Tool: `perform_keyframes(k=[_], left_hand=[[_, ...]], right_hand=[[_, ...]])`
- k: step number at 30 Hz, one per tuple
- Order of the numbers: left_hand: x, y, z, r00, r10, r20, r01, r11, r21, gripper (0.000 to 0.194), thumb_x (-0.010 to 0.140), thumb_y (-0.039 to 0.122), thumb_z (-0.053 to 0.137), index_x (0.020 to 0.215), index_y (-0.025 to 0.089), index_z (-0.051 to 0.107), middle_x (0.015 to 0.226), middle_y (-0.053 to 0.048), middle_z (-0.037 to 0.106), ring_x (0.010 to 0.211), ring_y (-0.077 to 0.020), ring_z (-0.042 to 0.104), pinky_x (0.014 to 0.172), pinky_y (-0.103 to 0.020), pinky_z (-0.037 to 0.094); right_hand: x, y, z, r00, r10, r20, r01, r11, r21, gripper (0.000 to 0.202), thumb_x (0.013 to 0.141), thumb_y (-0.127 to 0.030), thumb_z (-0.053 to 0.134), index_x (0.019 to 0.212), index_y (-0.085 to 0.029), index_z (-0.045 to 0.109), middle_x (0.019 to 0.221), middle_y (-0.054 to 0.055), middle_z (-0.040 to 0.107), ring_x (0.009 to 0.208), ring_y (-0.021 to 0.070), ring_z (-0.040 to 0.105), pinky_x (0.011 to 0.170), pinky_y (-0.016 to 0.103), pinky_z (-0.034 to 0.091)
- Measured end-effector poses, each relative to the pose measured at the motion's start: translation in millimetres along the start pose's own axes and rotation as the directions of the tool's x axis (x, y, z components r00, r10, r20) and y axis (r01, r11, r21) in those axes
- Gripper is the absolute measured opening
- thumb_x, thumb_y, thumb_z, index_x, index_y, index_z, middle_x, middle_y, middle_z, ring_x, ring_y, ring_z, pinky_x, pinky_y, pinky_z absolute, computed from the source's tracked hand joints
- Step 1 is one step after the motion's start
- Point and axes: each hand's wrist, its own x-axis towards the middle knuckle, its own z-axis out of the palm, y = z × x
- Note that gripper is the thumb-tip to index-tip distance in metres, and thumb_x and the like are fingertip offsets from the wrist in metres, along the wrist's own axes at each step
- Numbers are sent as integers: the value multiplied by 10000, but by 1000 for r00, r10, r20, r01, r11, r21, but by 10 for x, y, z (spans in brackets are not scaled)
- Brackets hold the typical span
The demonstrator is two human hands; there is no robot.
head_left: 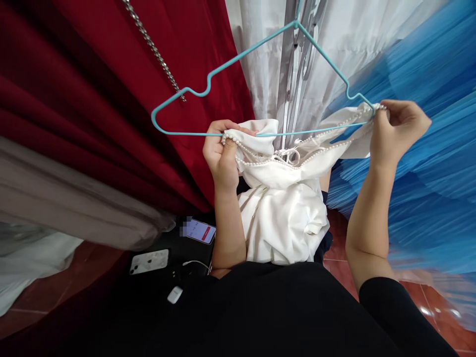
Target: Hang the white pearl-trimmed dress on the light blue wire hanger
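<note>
A white dress (286, 218) with pearl beading along its neckline lies bunched on my lap, its top edge raised. My left hand (223, 153) is closed on the dress's left beaded shoulder, right by the lower bar of a light-blue hanger (238, 59). At the other side, my right hand (394, 129) pinches the right beaded strap at the hanger's right end, where the strap meets the hanger's corner. The hanger's left end carries no fabric and stands out past my left hand. Lacing shows in the middle of the dress. My right fingertips are partly hidden.
A red gown (201, 39) with a beaded chain (156, 54) hangs at the left. Blue tulle (427, 148) fills the right, with white fabric (260, 39) behind the hanger. On a black surface beside me lie a lit phone (201, 231), another phone (149, 262) and a white charger (174, 294).
</note>
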Motion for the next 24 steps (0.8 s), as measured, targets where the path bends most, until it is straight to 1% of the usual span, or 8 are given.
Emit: perform_keyframes(k=[3,5,8,11,13,15,19,24], left_hand=[[-5,-57,-5,1000,-21,-3,20,999,-41,288,946,492,692,992,228,586,840,-22,712,939,-232,768,972,-414,602],[-10,-83,0,999,-38,-3,38,998,-55,289,938,488,705,993,231,587,847,-23,708,946,-235,767,984,-421,596],[-20,-83,27,998,-61,-3,61,997,-56,305,921,496,723,992,235,584,851,-20,707,917,-228,763,977,-414,594],[-30,-42,63,998,-66,-24,63,994,-85,259,916,437,732,979,225,598,855,-22,725,870,-202,753,941,-371,593],[-35,-7,75,997,-72,-27,69,992,-105,222,920,392,728,978,218,604,856,-25,735,861,-195,750,922,-352,590],[-42,19,60,996,-94,-4,93,991,-95,204,927,375,718,985,216,605,851,-26,733,886,-203,754,923,-352,588],[-76,10,-82,991,-131,24,130,990,53,197,879,324,746,988,196,643,939,-42,735,963,-214,747,948,-352,578],[-99,-28,-451,982,-26,-185,103,901,421,78,790,156,696,868,151,695,854,-17,686,834,-148,660,821,-260,533]], right_hand=[[-200,-6,-175,986,29,167,-27,1000,-15,104,854,-154,746,849,-252,780,738,18,731,611,140,602,584,344,484],[-354,-153,-241,954,-83,289,80,997,24,121,835,-139,754,872,-243,802,756,7,753,628,139,643,584,333,503],[-521,-477,-224,860,-353,368,309,935,174,149,860,-170,763,943,-284,810,906,-14,790,805,157,734,726,353,590],[-591,-730,-63,808,-443,387,387,896,218,91,903,-248,749,953,-310,796,1152,2,771,1041,204,743,807,383,616],[-630,-796,91,805,-387,449,318,921,224,74,928,-280,718,976,-297,771,1126,5,764,985,185,733,710,338,594],[-686,-794,235,817,-309,487,205,945,255,76,941,-296,695,1002,-275,735,980,-18,755,768,121,683,582,277,525],[-804,-739,362,890,-225,396,101,945,311,107,952,-358,689,958,-251,689,878,-45,704,628,70,567,540,253,465],[-785,-719,303,902,-226,367,94,934,343,117,944,-361,696,931,-246,682,849,-26,643,631,74,517,552,273,437]])
